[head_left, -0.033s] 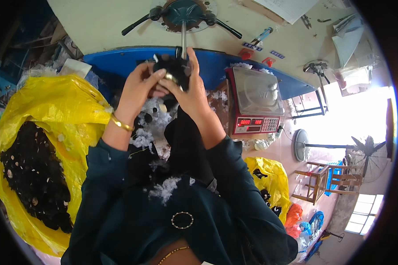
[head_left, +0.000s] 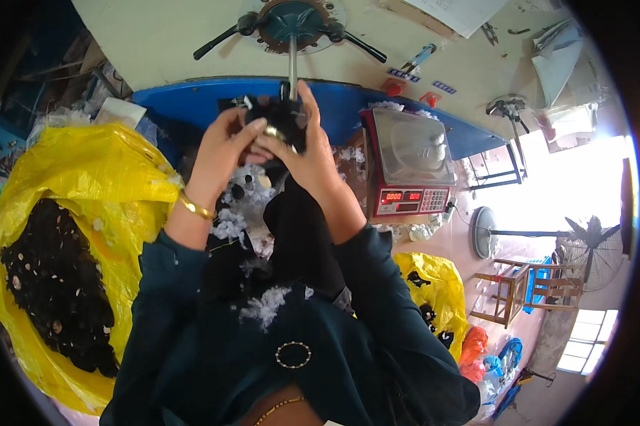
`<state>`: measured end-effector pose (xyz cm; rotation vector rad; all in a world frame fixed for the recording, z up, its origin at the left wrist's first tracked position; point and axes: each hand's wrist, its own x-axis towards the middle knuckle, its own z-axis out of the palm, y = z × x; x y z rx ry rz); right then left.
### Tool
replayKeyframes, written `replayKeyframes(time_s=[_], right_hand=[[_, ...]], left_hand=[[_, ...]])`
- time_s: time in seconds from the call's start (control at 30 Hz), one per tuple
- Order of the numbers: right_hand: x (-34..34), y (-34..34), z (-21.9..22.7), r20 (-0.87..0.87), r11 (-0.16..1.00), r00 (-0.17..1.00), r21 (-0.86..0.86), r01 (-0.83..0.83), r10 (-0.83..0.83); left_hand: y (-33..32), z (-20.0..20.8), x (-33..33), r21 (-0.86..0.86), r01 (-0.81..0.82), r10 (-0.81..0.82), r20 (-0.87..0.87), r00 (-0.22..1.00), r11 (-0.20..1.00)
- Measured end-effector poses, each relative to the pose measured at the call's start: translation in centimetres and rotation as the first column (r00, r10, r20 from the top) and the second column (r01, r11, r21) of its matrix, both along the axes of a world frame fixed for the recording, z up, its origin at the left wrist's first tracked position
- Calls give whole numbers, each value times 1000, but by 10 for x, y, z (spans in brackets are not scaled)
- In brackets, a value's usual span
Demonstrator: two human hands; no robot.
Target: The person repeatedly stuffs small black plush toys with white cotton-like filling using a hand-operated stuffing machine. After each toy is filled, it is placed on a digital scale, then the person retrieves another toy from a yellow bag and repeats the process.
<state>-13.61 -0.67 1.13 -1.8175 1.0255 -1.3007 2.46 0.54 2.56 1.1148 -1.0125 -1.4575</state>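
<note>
Both my hands hold a soft black plush toy (head_left: 281, 112) just below the end of a metal tube (head_left: 293, 67), which sticks out of the machine toward me. My left hand (head_left: 228, 142) grips its left side, thumb on top, a gold bangle on the wrist. On its right side my right hand (head_left: 307, 160) is wrapped, with the thumb across the front and the fingers pointing up beside the tube. A pale shiny patch shows on the toy near my thumbs. Whether the tube goes into the toy is hidden. White stuffing fluff (head_left: 231, 224) lies below my hands.
A yellow sack (head_left: 114, 153) full of black pieces (head_left: 61, 284) stands at left. To the right sits a red weighing scale (head_left: 414, 153); another yellow sack (head_left: 441, 284) is lower. Pliers (head_left: 421, 57) lie on the pale worktop (head_left: 149, 42). A fan (head_left: 588, 248) and wooden chair (head_left: 501, 291) stand farther right.
My hands and the black plush toy have shifted very slightly, and both hands keep their hold. Nothing else has visibly moved.
</note>
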Motion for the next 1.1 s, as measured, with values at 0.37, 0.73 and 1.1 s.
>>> replayKeyframes(time_s=[0.37, 0.73, 1.1], right_hand=[[-128, -1, -15, -229, 922, 973, 375, 94, -6], [-362, -35, -73, -624, 327, 593, 497, 804, -508], [-406, 39, -86, -141, 354, 650, 743, 568, -747]], left_hand=[[55, -6, 9, 80, 44, -45, 11, 999, 996], [96, -42, 57, 55, -162, 150, 178, 973, 985], [271, -176, 388, 0, -861, -415, 876, -245, 508]])
